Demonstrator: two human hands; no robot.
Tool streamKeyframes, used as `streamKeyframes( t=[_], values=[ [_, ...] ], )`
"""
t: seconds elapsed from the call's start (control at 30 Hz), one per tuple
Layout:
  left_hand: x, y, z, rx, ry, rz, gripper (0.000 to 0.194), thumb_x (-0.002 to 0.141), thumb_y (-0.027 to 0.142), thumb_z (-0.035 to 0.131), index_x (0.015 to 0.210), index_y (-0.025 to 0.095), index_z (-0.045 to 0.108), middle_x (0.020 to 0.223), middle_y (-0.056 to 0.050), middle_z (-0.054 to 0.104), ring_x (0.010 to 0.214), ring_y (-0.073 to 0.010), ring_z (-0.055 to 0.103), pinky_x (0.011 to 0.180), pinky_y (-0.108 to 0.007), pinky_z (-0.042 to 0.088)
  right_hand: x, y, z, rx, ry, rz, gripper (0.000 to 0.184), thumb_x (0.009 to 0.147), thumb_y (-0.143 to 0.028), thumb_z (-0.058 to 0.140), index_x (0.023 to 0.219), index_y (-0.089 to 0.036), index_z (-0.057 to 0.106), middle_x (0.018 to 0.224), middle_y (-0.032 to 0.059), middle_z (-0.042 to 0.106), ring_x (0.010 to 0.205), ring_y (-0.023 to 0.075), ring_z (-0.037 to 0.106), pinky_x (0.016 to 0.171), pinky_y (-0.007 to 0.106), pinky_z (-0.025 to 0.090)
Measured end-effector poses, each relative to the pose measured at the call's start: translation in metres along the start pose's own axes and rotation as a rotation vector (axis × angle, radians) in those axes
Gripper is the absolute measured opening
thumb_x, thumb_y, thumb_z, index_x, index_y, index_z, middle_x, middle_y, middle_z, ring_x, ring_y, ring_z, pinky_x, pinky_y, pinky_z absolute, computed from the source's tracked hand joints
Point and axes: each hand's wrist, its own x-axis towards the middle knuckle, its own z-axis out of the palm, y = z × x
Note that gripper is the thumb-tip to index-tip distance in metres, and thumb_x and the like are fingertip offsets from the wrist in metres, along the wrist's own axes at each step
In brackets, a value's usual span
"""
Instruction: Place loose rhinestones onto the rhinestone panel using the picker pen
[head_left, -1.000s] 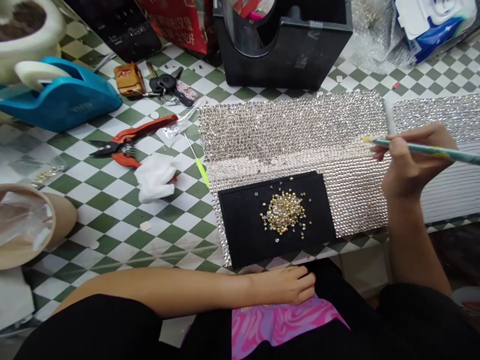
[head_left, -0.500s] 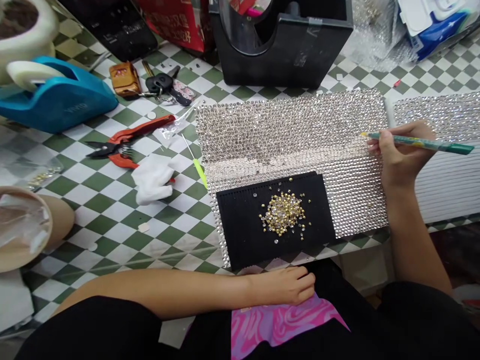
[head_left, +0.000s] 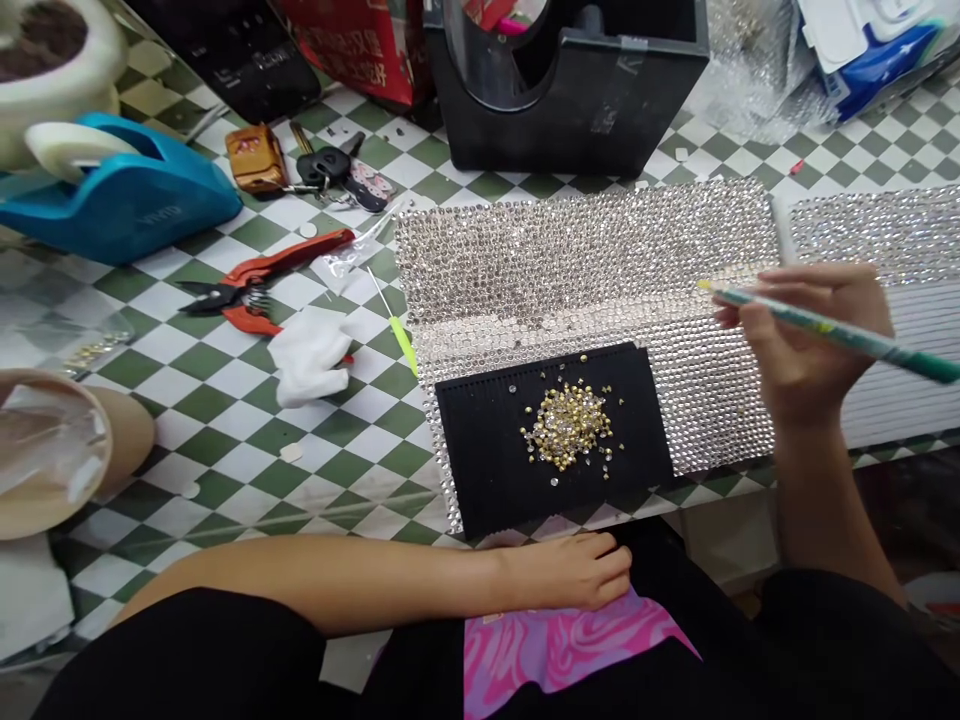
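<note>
Pencil, green (head_left: 900, 352), sits pinched between the thumb and fingers of the right hand (head_left: 814, 345), its yellow tip (head_left: 705, 286) aimed left and slightly away from the body, its butt end trailing to the right. The tip stands over the large rhinestone sheet (head_left: 585, 250), at the right part of the pale band (head_left: 480, 335) that runs lengthwise across it; contact between tip and sheet cannot be confirmed, nor whether the tip carries a stone. Governing relation: the pile of loose gold and clear stones (head_left: 566, 428) lies to the left of the tip and closer to the body. It rests on the black tray (head_left: 495, 450), which is set over the near left portion of the sheet, long axis running left to right, the right end a little farther from the body. Band and sheet run in much the same direction as the tray. Left hand (head_left: 577, 572) rests palm down at the lap, on the pink patterned patch (head_left: 577, 645), fingers close together and loosely bent; its palm is hidden, so its closure cannot be told. In this view the left hand is the nearer to the pile, yet it lies below the table edge; the right hand is nearer to the band.
</note>
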Motion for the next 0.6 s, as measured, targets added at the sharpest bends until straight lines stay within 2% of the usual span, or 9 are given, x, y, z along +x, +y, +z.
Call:
streamKeyframes(
  t=[0.13,0.2,0.4,0.53,0.6],
  values=[
    [0.0,0.001,0.003,-0.007,0.014,-0.002,0.014,0.086,0.019,0.047,0.098,0.016,0.055,0.104,-0.004,0.062,0.081,-0.0046,0.055,0.068,-0.019,0.038,-0.038,-0.034,0.017,0.063,-0.244,-0.044,0.018,0.077,-0.015,0.066,0.094,-0.019,0.064,0.083,0.0029,0.069,0.071,0.0143,0.068,0.058,0.027,0.056],
    [0.0,0.001,0.004,-0.007,0.026,-0.004,0.012,0.086,0.019,0.046,0.096,0.017,0.054,0.1,-0.003,0.062,0.08,-0.005,0.055,0.067,-0.019,0.038,-0.051,-0.04,0.025,0.081,-0.303,-0.071,0.013,0.077,-0.013,0.064,0.089,-0.019,0.063,0.076,0.0008,0.067,0.065,0.0126,0.065,0.055,0.026,0.053],
    [0.0,0.001,0.002,0.001,0.035,-0.017,0.01,0.086,0.018,0.047,0.094,0.016,0.053,0.096,-0.002,0.062,0.077,-0.0048,0.055,0.066,-0.019,0.037,-0.06,-0.042,0.038,0.089,-0.317,-0.15,0.015,0.073,-0.006,0.062,0.078,-0.019,0.059,0.067,-0.001,0.063,0.059,0.0105,0.06,0.054,0.025,0.048],
    [0.001,0.002,0.001,-0.001,0.028,-0.018,0.011,0.087,0.018,0.046,0.093,0.016,0.054,0.097,-0.002,0.062,0.077,-0.0046,0.055,0.066,-0.018,0.037,-0.061,-0.043,0.038,0.11,-0.304,-0.139,0.015,0.072,-0.005,0.062,0.079,-0.019,0.06,0.068,-0.0012,0.063,0.059,0.0105,0.06,0.053,0.025,0.049],
    [0.001,0.002,0.001,-0.002,0.019,-0.016,0.011,0.087,0.019,0.046,0.094,0.016,0.054,0.099,-0.002,0.063,0.078,-0.0045,0.055,0.066,-0.018,0.037,-0.057,-0.04,0.035,0.125,-0.248,-0.105,0.015,0.075,-0.007,0.062,0.083,-0.019,0.061,0.07,-0.0009,0.064,0.059,0.0116,0.062,0.052,0.026,0.05]
  ],
)
